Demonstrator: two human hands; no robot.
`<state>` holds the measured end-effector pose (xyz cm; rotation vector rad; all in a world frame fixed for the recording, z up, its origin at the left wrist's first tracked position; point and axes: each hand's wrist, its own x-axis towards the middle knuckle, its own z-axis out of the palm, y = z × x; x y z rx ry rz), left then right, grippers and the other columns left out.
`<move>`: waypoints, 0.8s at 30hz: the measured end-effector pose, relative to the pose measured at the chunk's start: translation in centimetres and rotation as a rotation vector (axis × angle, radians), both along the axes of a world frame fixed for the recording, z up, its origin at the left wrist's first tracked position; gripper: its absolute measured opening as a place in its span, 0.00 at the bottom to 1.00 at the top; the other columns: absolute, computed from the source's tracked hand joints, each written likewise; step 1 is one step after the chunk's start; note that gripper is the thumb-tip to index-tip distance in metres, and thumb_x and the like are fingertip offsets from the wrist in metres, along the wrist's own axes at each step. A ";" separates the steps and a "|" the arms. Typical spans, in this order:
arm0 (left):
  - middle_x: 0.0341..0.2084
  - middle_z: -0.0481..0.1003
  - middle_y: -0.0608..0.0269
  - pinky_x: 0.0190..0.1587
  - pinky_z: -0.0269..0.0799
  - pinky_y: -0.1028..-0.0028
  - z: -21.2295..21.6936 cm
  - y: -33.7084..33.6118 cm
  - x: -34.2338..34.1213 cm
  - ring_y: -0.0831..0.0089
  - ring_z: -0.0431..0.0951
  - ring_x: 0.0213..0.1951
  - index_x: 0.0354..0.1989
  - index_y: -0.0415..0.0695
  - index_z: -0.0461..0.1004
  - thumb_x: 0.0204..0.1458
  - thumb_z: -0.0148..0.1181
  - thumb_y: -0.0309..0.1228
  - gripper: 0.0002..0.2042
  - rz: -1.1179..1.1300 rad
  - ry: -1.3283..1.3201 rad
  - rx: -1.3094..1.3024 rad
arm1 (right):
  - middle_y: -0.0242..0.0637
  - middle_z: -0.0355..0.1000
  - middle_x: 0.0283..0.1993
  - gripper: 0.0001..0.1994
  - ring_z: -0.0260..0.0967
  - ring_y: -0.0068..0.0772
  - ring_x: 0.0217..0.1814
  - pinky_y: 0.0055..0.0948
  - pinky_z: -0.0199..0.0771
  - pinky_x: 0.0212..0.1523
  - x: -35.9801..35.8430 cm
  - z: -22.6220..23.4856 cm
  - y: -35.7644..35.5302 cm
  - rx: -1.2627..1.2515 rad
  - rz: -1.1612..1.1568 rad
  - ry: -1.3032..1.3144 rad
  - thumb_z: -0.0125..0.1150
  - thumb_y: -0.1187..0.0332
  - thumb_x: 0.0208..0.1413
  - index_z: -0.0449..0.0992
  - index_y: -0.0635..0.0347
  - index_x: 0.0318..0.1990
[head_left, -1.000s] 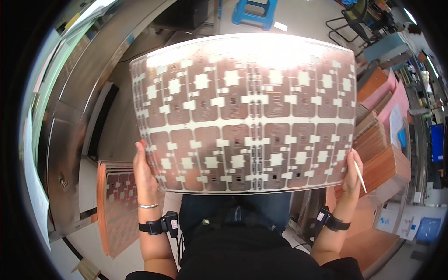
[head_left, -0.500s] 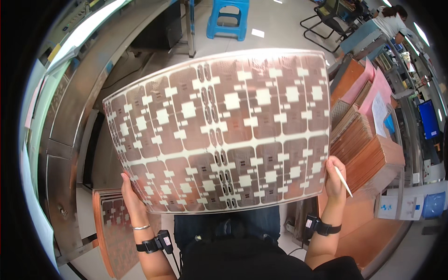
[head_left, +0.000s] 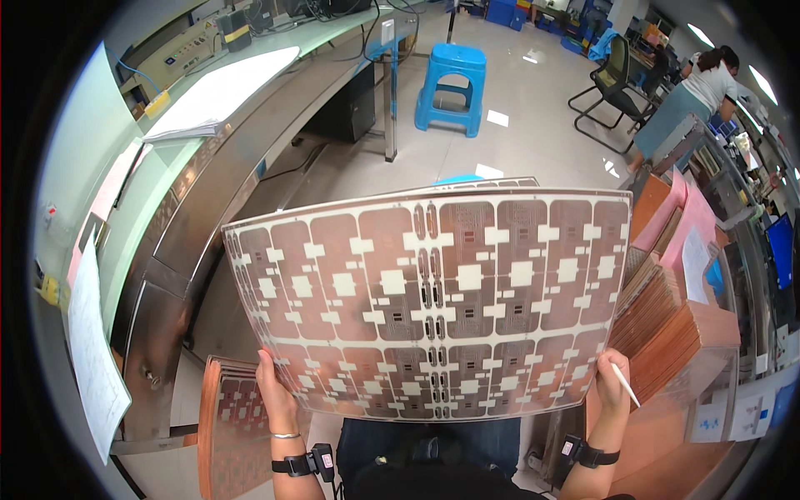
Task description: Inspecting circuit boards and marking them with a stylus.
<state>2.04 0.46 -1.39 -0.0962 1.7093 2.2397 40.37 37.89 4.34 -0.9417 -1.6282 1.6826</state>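
Observation:
A large copper-coloured circuit board panel (head_left: pixel 467 308) with rows of pale rectangular pads spans the space before me, tilted with its far edge raised. My left hand (head_left: pixel 277 396) grips its near left edge. At the near right edge my right hand (head_left: pixel 613 385) is closed on the panel, and a slim white pen-like stick (head_left: pixel 625 387) also juts from its fingers. Behind the panel's top edge shows a thin strip of what looks like another board (head_left: pixel 508 182); whether it is held too I cannot tell.
Similar boards (head_left: pixel 242 417) stand upright at lower left. Stacked brown boards (head_left: pixel 662 325) with pink sheets (head_left: pixel 685 221) fill the right side. A metal-edged bench (head_left: pixel 179 229) runs along the left. Beyond are a blue stool (head_left: pixel 454 83), a chair (head_left: pixel 612 87) and a person (head_left: pixel 700 96).
The view has tilted up, showing more bench and floor. The panel sits lower and further right in the picture, its far edge more level. Both hands keep their hold.

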 end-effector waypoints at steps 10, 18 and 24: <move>0.28 0.72 0.69 0.33 0.68 0.78 0.3 1.2 0.2 0.80 0.72 0.31 0.35 0.44 0.70 0.60 0.45 0.47 0.18 0.120 0.013 -0.028 | 0.23 0.63 0.22 0.12 0.54 0.14 0.26 0.17 0.51 0.27 -0.5 1.8 -0.3 -0.037 0.052 -0.031 0.62 0.63 0.52 0.72 0.62 0.25; 0.28 0.72 0.71 0.32 0.69 0.79 0.3 0.4 0.4 0.81 0.73 0.30 0.35 0.45 0.70 0.60 0.45 0.45 0.16 0.073 0.016 0.003 | 0.27 0.67 0.24 0.13 0.59 0.17 0.28 0.18 0.56 0.30 -1.0 2.0 -0.2 0.051 0.106 -0.070 0.62 0.62 0.52 0.72 0.63 0.25; 0.35 0.70 0.72 0.40 0.70 0.77 1.1 -0.7 -1.3 0.82 0.71 0.38 0.41 0.44 0.67 0.61 0.45 0.40 0.12 -0.078 0.152 0.092 | 0.25 0.67 0.31 0.12 0.60 0.17 0.36 0.17 0.58 0.39 -4.2 3.4 -0.7 0.052 -0.084 0.186 0.61 0.61 0.53 0.68 0.59 0.32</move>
